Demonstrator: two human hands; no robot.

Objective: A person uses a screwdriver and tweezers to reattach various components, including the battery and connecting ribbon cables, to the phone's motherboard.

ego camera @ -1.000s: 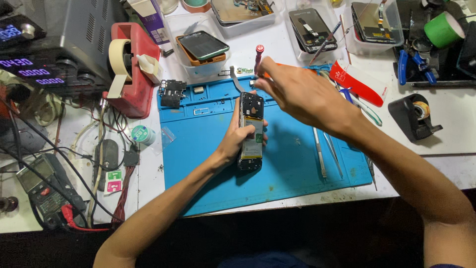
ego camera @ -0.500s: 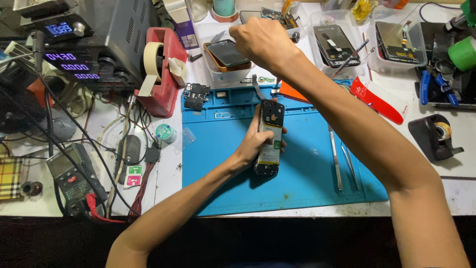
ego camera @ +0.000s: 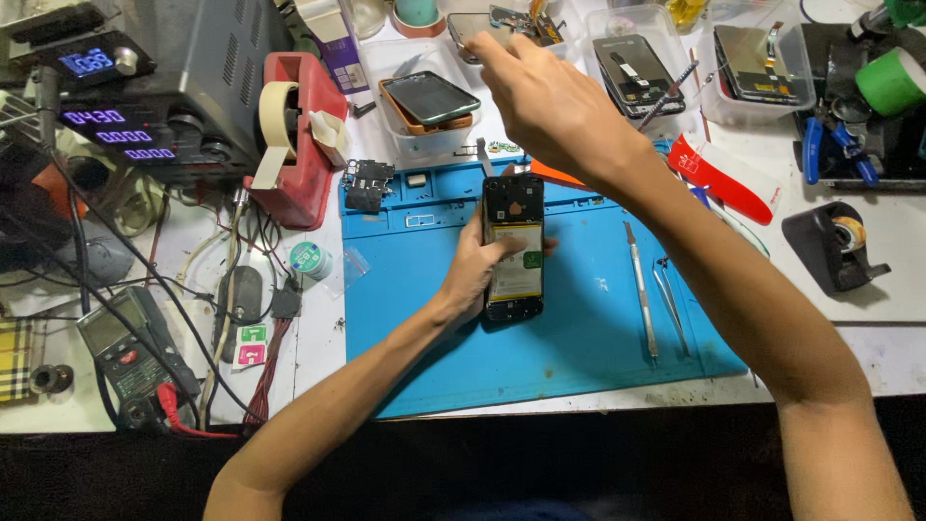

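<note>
My left hand [ego camera: 475, 275] grips an opened black phone [ego camera: 513, 249] from its left side, thumb across the exposed battery, and holds it flat over the blue work mat [ego camera: 579, 357]. My right hand [ego camera: 552, 104] is raised beyond the phone, back of the hand up. Its fingertips are curled near the clear trays at the far edge, beside a tray holding a phone with a dark screen [ego camera: 429, 99]. Whatever lies between those fingers is hidden.
A metal pry tool [ego camera: 639, 289] and tweezers [ego camera: 670, 304] lie on the mat's right side. A red tape dispenser [ego camera: 299, 145], a power supply [ego camera: 145, 96] and a multimeter [ego camera: 125, 347] crowd the left. Trays with phone screens [ego camera: 637, 63], a red card [ego camera: 719, 174] and a black tape dispenser [ego camera: 834, 246] sit right.
My right hand, which held a red-handled screwdriver over the phone, has lifted away toward the far trays, and the screwdriver is no longer seen. The left hand keeps its hold on the phone.
</note>
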